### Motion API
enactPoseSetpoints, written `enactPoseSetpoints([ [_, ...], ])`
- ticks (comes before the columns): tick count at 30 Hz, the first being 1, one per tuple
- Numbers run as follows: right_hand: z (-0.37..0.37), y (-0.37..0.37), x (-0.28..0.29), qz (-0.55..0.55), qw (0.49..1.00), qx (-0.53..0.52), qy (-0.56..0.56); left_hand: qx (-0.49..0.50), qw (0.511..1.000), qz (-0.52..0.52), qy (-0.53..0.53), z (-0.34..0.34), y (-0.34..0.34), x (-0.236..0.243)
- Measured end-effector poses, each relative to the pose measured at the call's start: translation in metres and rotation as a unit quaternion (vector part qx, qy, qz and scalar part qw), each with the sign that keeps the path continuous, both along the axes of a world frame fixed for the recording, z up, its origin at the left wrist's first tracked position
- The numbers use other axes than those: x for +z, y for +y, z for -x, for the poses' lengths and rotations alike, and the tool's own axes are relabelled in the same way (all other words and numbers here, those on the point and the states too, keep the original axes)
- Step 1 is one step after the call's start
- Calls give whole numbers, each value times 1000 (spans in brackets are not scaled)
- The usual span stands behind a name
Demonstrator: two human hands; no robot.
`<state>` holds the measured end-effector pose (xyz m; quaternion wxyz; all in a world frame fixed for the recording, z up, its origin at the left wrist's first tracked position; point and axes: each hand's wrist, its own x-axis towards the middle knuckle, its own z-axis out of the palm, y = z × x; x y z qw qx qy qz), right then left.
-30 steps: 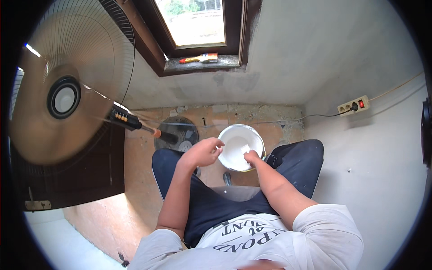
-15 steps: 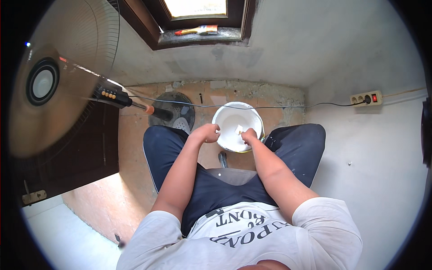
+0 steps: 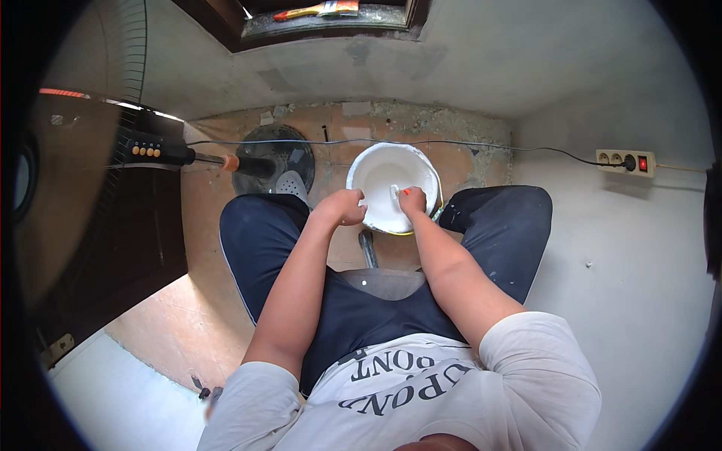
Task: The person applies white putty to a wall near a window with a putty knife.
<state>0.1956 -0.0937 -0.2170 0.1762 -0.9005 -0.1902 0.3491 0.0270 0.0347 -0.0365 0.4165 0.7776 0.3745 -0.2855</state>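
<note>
A white bucket (image 3: 389, 161) with paint-smeared edges stands on the floor between my knees. My right hand (image 3: 411, 198) is closed on a small tool (image 3: 393, 192) with red on its handle and a white-coated end, held inside the bucket; the tool's exact kind is unclear. At the bucket's left rim, my left hand (image 3: 346, 207) has its fingers curled over the edge. A dark cord (image 3: 496, 147) runs across just beyond the bucket.
A pedestal fan (image 3: 154, 149) stands at left, before a dark door panel, its round base (image 3: 256, 143) beside a light perforated shoe (image 3: 289, 184). A power strip (image 3: 624, 163) hangs on the right wall. A paintbrush (image 3: 320, 10) lies on the windowsill (image 3: 323, 30).
My view has tilted down, so the bucket and window appear higher. My left hand has lowered from loosely poised to curled at the rim; my right hand's tool has turned inside the bucket.
</note>
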Motion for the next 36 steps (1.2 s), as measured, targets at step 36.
enactPoseSetpoints([
  [36,-2,8,-34,17,982,-165,94,33,999,7,-21,-10,8,14],
])
